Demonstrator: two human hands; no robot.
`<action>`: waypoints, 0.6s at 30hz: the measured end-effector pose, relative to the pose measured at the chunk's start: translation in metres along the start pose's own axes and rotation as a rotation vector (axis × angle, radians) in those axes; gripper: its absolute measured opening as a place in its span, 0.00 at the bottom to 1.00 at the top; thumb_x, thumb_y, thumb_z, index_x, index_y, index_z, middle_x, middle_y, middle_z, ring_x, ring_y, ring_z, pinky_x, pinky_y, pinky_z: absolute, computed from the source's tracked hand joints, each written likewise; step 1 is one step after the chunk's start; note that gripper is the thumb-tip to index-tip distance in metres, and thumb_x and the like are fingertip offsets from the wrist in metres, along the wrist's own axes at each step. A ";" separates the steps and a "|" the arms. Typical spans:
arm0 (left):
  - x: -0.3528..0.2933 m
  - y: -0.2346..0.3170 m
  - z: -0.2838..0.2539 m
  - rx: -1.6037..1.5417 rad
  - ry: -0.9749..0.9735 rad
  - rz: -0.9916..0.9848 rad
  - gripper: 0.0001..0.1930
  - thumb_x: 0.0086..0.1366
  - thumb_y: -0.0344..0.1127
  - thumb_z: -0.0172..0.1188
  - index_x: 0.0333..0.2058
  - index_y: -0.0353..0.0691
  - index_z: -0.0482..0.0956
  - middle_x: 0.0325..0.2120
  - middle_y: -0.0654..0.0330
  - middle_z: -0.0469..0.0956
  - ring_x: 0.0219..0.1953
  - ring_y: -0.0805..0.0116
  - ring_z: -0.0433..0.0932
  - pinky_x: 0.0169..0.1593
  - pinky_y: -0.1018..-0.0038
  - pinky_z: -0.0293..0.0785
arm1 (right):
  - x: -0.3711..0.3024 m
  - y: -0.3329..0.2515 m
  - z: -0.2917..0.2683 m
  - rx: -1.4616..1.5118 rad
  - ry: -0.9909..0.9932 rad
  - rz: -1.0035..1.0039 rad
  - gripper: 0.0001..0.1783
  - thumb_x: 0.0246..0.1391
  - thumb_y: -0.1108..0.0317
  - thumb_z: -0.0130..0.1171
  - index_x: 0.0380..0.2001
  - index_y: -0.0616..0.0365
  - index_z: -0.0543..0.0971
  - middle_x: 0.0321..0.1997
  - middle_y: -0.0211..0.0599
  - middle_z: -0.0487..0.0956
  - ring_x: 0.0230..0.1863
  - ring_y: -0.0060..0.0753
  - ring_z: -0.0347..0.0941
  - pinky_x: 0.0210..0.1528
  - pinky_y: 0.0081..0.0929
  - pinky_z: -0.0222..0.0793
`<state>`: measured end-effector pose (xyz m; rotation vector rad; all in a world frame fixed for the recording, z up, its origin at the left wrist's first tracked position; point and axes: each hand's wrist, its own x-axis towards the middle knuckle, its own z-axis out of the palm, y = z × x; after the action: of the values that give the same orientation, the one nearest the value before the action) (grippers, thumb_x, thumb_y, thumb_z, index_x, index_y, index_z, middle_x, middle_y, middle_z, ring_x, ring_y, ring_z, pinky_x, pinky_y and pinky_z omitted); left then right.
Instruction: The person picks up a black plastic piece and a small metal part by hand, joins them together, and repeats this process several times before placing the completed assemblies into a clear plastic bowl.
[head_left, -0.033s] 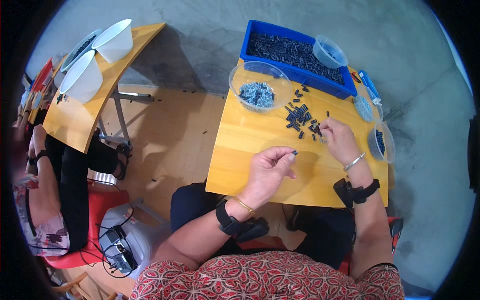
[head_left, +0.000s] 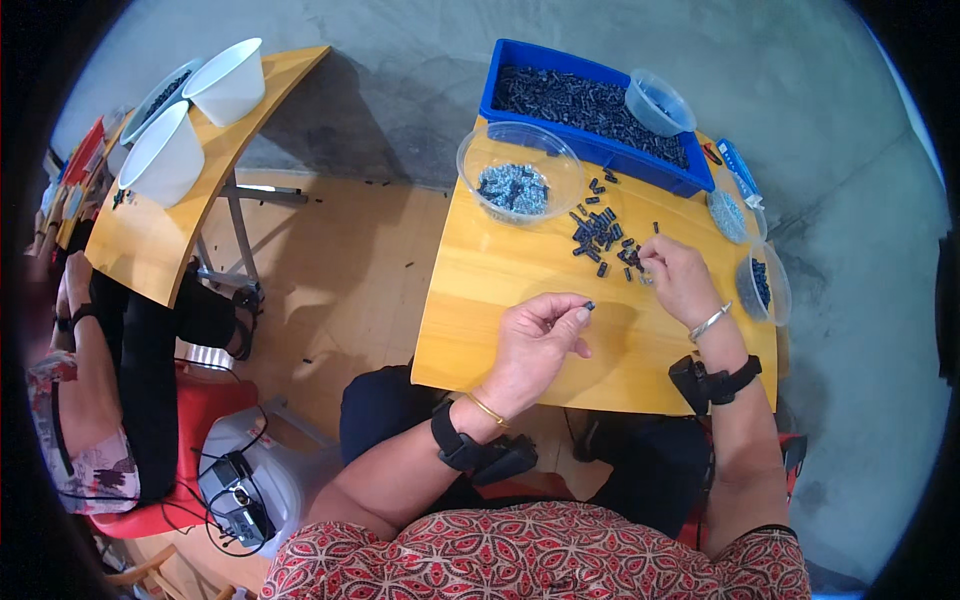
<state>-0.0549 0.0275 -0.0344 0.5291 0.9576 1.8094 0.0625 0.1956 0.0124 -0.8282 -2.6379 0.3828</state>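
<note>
Over the near part of the wooden table, my left hand (head_left: 540, 345) pinches a small black part (head_left: 589, 306) between thumb and forefinger; only its end shows. My right hand (head_left: 680, 280) has its fingertips together at the right edge of a loose pile of small black cylindrical parts (head_left: 597, 232). Whatever those fingertips grip is too small or hidden to name. Beside them lie a few small clear or silvery pieces (head_left: 645, 279). Left of the pile stands a clear round tub (head_left: 565, 165) with shiny silvery and black pieces in it.
A blue bin (head_left: 600, 150) full of black parts spans the table's far side, with a small clear tub (head_left: 660, 100) on its corner. More tubs (head_left: 728, 218) (head_left: 778, 290) line the right edge. At left, another person (head_left: 95, 370) sits by a table with white tubs (head_left: 165, 160).
</note>
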 end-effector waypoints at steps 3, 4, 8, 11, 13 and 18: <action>0.000 -0.001 -0.001 0.004 0.006 -0.010 0.07 0.57 0.27 0.53 0.33 0.31 0.74 0.23 0.62 0.73 0.21 0.79 0.69 0.26 0.79 0.73 | 0.003 0.002 0.005 0.073 -0.067 0.009 0.02 0.42 0.74 0.52 0.23 0.61 0.71 0.24 0.45 0.74 0.27 0.46 0.71 0.30 0.34 0.66; 0.001 -0.002 -0.001 0.004 0.006 -0.016 0.06 0.57 0.27 0.53 0.33 0.31 0.74 0.23 0.62 0.73 0.21 0.79 0.69 0.26 0.79 0.73 | 0.004 -0.002 0.006 0.057 -0.076 0.015 0.03 0.42 0.73 0.52 0.23 0.61 0.71 0.24 0.45 0.74 0.28 0.46 0.71 0.30 0.34 0.66; 0.002 0.000 0.002 0.039 0.002 -0.015 0.06 0.57 0.27 0.53 0.33 0.31 0.74 0.23 0.62 0.73 0.21 0.78 0.70 0.27 0.80 0.72 | 0.005 -0.003 0.015 -0.112 -0.163 -0.005 0.04 0.42 0.74 0.52 0.24 0.62 0.70 0.25 0.47 0.73 0.30 0.48 0.70 0.32 0.36 0.65; 0.002 0.001 0.002 0.057 0.010 -0.010 0.07 0.57 0.27 0.53 0.33 0.32 0.74 0.22 0.63 0.73 0.21 0.78 0.71 0.28 0.81 0.71 | 0.003 -0.011 0.018 -0.201 -0.205 -0.005 0.04 0.42 0.76 0.50 0.25 0.63 0.69 0.26 0.48 0.72 0.32 0.50 0.69 0.33 0.38 0.65; 0.001 -0.001 0.001 0.066 -0.020 -0.003 0.07 0.57 0.28 0.53 0.34 0.32 0.74 0.22 0.63 0.73 0.21 0.77 0.71 0.28 0.82 0.71 | -0.002 -0.013 0.022 -0.194 -0.176 -0.019 0.04 0.41 0.77 0.50 0.24 0.62 0.68 0.25 0.48 0.71 0.30 0.51 0.68 0.33 0.37 0.64; 0.000 -0.003 0.003 0.071 -0.054 -0.015 0.06 0.57 0.27 0.53 0.34 0.32 0.74 0.22 0.63 0.73 0.21 0.77 0.71 0.28 0.81 0.71 | -0.012 -0.007 0.017 -0.067 -0.072 -0.109 0.04 0.41 0.78 0.50 0.25 0.64 0.68 0.24 0.49 0.70 0.28 0.51 0.67 0.31 0.35 0.63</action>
<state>-0.0512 0.0298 -0.0347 0.6100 0.9896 1.7440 0.0615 0.1807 -0.0039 -0.6990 -2.7615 0.3026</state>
